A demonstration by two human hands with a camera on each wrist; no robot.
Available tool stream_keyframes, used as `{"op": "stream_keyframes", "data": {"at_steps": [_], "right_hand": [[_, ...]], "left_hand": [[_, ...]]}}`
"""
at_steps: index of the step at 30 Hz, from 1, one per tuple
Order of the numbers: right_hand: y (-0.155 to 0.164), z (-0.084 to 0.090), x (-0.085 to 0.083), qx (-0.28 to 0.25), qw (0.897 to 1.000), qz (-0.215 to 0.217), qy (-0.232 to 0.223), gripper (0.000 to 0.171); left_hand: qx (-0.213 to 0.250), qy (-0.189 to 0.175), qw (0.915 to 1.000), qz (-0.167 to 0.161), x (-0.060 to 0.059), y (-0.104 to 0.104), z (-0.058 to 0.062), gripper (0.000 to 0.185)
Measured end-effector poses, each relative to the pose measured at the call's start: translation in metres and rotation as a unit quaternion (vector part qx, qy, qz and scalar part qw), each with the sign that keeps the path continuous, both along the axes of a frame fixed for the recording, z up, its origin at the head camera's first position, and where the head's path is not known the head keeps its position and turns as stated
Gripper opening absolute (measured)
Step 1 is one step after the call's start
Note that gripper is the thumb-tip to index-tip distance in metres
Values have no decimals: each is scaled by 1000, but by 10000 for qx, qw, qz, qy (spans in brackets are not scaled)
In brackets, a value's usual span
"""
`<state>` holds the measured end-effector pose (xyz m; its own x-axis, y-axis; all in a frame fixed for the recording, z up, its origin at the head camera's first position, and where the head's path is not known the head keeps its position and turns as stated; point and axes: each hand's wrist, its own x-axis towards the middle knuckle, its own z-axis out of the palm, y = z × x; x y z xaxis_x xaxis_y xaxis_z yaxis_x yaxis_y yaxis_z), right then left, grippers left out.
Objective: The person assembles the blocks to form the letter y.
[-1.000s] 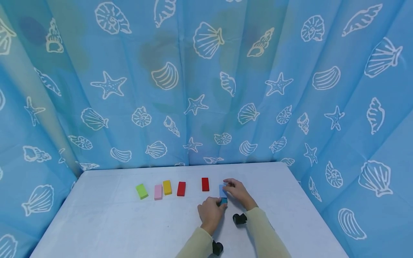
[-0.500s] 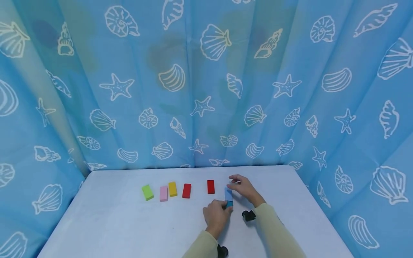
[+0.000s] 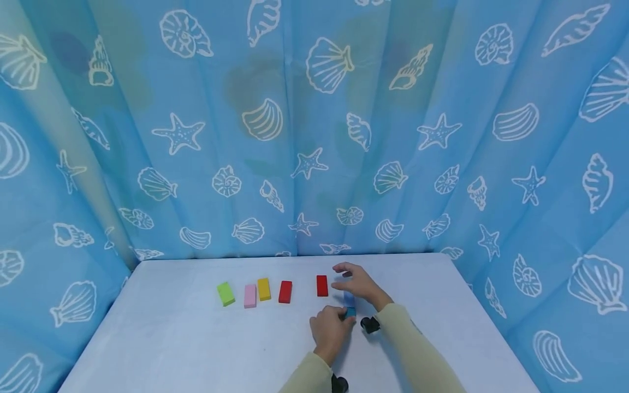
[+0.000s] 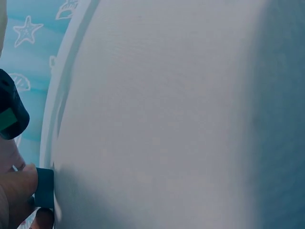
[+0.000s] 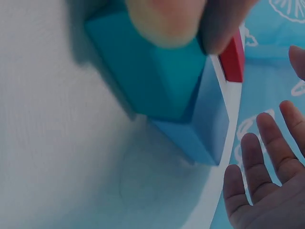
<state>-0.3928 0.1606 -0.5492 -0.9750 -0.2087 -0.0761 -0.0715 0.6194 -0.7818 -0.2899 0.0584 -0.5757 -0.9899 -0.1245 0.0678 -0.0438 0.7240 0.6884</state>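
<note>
The left hand [image 3: 329, 331] pinches the teal block [image 5: 147, 71] at the near end of the light-blue block [image 5: 212, 119]. The right hand [image 3: 361, 284], empty, fingers spread, is nearer the rightmost red block [image 3: 321, 285], just to its left, long axis pointing away.

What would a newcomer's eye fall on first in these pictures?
Probably the blue curtain, patterned with white shells and starfish, rising behind the white table. Next, the left hand pinching a teal block right of the table's middle, then the lime green block, leftmost of the blocks.
</note>
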Motion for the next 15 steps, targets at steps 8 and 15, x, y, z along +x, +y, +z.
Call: {"op": "stream_keyframes", "data": {"at_steps": [8,15], "right_hand": [[-11,4,-1,212,9993,314,66,57],[-21,3,0,488,9971,585,12,59]], "left_hand": [[46,76,9999,-92,1,-1,2,26],[50,-46,9999,-126,1,-3,1,31]]}}
